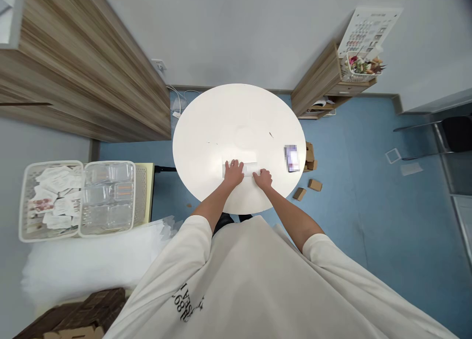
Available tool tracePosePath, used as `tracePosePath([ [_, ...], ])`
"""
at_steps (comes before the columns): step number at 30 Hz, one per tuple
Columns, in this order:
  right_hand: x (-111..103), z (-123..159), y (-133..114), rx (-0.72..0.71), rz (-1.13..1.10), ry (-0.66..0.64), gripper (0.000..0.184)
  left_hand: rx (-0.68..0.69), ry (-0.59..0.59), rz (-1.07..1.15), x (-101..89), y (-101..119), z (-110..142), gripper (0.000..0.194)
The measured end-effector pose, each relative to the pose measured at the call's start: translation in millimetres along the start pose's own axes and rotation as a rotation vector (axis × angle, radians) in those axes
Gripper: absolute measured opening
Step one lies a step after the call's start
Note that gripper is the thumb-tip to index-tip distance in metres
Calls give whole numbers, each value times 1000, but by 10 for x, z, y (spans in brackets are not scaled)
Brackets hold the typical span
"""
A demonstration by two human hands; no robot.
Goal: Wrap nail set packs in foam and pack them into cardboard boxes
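A pale, whitish flat packet [250,168], perhaps a thin plastic sleeve, lies near the front of the round white table [236,118]. Pressed flat across its left part is my left hand [233,174], fingers spread. My right hand [263,179] is at the packet's right end, fingers curled with the thumb against its edge; it seems to pinch that edge. The packet blends into the white tabletop, so its outline is hard to make out. To the right of my right hand lies a phone-like object [292,158], its surface pixelated.
Two white baskets stand at the left, one with paper packets [59,184], one with clear plastic boxes [108,186]. Translucent bags [88,260] lie below them. Small brown cartons [315,184] are on the floor at right. A wooden cabinet [317,78] stands behind.
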State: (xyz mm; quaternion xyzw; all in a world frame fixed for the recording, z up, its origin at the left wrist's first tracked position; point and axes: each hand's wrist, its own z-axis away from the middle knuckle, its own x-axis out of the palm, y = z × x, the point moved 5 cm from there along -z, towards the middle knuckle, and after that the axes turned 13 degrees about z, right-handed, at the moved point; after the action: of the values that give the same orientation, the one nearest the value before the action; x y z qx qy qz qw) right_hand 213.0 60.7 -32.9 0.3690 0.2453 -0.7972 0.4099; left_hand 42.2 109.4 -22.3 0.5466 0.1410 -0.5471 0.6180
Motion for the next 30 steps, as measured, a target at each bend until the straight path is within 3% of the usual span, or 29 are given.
tracePosePath([
  [5, 46, 0, -122, 28, -97, 123, 49, 81, 29, 38, 30, 95, 110, 59],
  [10, 116, 7, -167, 48, -155, 173, 43, 89, -35, -80, 77, 98, 94, 66],
  [18, 150, -92, -161, 97, -190, 52, 20, 73, -69, -85, 22, 76, 28, 68],
  [21, 140, -91, -167, 73, -326, 19, 34, 61, -56, -29, -35, 55, 45, 68],
  [24, 120, -47, -246, -12, -397, -2, 48, 48, -54, 8, -77, 15, 59, 74],
  [30, 98, 96, -524, -270, -252, -21, 39, 59, -23, 94, -115, -27, 88, 81],
])
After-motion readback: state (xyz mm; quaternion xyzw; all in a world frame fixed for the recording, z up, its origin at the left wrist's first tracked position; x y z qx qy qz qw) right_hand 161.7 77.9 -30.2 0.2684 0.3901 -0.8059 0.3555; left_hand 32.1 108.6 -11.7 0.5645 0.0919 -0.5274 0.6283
